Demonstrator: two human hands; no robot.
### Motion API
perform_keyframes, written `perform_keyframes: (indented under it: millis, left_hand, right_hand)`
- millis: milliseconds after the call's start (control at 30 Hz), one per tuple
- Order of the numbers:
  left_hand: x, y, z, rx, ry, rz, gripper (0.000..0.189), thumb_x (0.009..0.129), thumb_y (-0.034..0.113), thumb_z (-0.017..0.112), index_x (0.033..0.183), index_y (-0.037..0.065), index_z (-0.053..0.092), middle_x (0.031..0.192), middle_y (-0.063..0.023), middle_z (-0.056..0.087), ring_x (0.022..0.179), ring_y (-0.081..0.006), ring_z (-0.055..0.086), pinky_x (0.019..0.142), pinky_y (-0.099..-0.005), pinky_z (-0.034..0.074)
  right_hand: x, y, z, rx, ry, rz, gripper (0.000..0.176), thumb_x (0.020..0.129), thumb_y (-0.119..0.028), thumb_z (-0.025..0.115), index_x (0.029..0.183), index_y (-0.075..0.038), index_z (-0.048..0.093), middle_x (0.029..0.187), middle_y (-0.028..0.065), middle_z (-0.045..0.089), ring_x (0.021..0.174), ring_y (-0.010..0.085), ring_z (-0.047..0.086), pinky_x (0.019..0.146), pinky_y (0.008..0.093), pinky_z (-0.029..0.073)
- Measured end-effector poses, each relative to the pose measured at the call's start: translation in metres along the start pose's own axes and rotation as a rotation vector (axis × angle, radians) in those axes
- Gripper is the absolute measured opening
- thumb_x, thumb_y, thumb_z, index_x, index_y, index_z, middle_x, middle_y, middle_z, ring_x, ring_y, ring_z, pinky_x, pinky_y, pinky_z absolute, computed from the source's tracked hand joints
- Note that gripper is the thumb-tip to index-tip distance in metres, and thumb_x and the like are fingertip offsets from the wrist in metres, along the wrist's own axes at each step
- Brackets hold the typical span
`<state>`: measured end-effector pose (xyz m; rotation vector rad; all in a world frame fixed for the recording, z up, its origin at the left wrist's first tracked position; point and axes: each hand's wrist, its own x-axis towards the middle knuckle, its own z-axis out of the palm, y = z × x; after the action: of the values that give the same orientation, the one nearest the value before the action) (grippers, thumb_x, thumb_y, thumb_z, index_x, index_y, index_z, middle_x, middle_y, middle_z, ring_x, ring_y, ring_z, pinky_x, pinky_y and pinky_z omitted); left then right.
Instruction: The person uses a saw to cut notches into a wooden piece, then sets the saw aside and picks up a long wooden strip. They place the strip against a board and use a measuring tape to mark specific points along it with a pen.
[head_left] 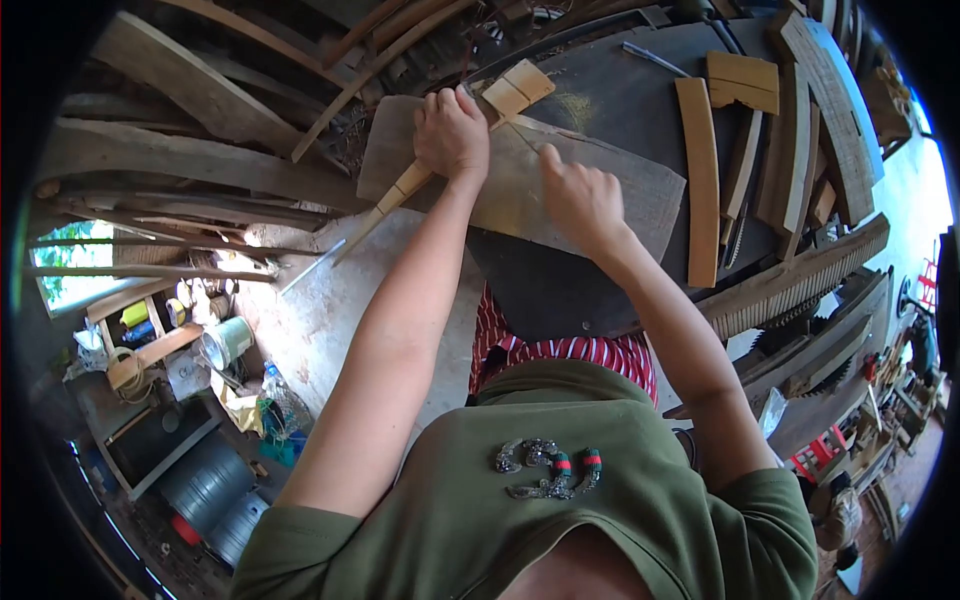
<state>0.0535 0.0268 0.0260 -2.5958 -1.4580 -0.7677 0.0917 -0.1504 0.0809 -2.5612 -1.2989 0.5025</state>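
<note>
My left hand (452,135) is closed on a long narrow wooden strip (405,185), which lies slanting across a flat board (640,195). A lighter wooden block (520,88) with dark lines sits just beyond the fingers, touching or joined to the strip; I cannot tell which. My right hand (583,200) is closed, its thumb and index finger pointing toward the block. A thin dark tool (524,135) runs from these fingers toward the strip; its handle is hidden in the fist. Sawdust (575,108) lies beside the block.
On the dark table (640,90) are a curved plank (698,180), a notched wooden piece (743,82) and a metal rod (655,58). More planks stack at the right. Long timbers (190,80) fill the upper left. A bucket (226,340) and metal drums (207,480) stand lower left.
</note>
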Motion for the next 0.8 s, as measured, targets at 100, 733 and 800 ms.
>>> perform_keyframes:
  millis: [100,733,800]
  left_hand:
    - [-0.003,-0.003,-0.004,0.016,-0.014,-0.001,0.027,0.096,0.033,0.056,0.082,0.011,0.065,0.090,-0.0052,0.066,0.087,-0.0288,0.065,0.067,-0.0447,0.056]
    - [0.000,-0.001,-0.003,0.002,-0.001,0.023,0.028,0.096,0.033,0.056,0.081,0.012,0.065,0.090,-0.0049,0.066,0.086,-0.0285,0.065,0.068,-0.0440,0.056]
    - [-0.001,0.000,-0.002,-0.002,-0.007,-0.003,0.027,0.096,0.033,0.056,0.081,0.012,0.065,0.089,-0.0050,0.066,0.085,-0.0286,0.065,0.067,-0.0443,0.056]
  right_hand:
    - [-0.001,-0.001,0.005,0.028,-0.001,-0.006,0.016,0.091,-0.013,0.051,0.105,-0.007,0.051,0.078,0.0192,0.072,0.074,0.0379,0.073,0.063,0.0493,0.056]
    - [0.045,-0.005,0.027,0.091,0.171,-0.056,0.017,0.091,-0.014,0.052,0.105,-0.008,0.047,0.074,0.0189,0.070,0.071,0.0391,0.071,0.060,0.0501,0.055]
    - [0.034,0.001,0.024,0.091,0.172,-0.066,0.017,0.091,-0.014,0.052,0.105,-0.008,0.047,0.075,0.0190,0.070,0.072,0.0391,0.071,0.061,0.0499,0.055]
